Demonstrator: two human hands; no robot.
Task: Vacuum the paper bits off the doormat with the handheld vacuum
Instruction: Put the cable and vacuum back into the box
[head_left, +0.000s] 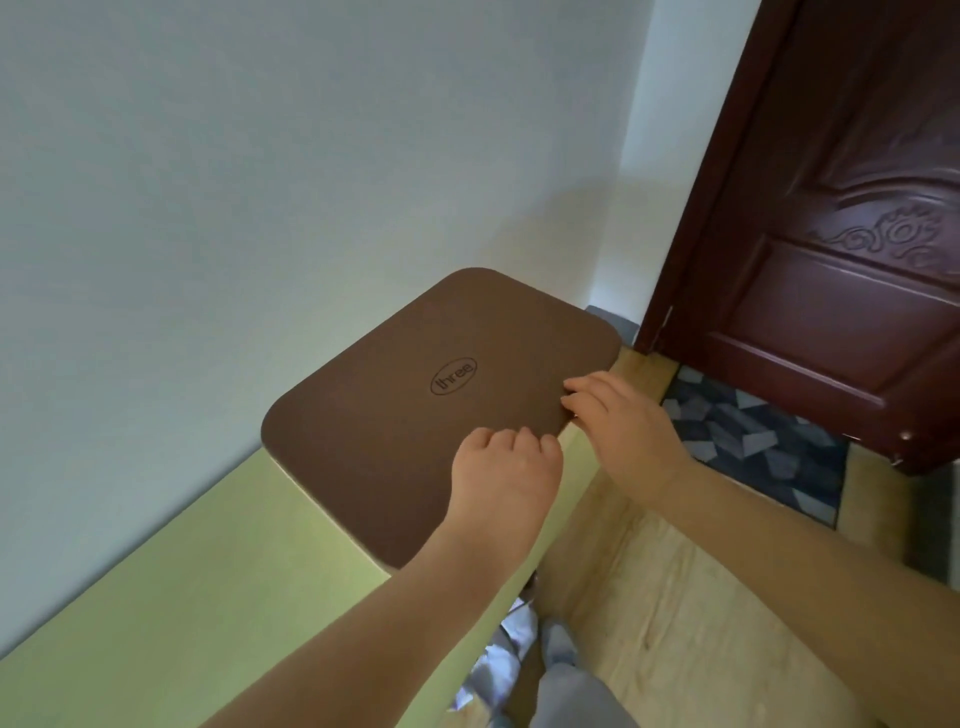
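Fingers of the left hand (506, 467) curl on the brown lid (415, 395); the right hand (615, 421) pinches its edge. No vacuum shows; the doormat (753, 441) lies by the door (831, 234). Likely fetching it: lift next.

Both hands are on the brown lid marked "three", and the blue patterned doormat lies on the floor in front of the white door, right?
Not quite. The head view shows the door is dark reddish-brown wood, not white. The rest holds: the left hand and right hand are on the brown lid marked "three", and the blue patterned doormat lies before that door.
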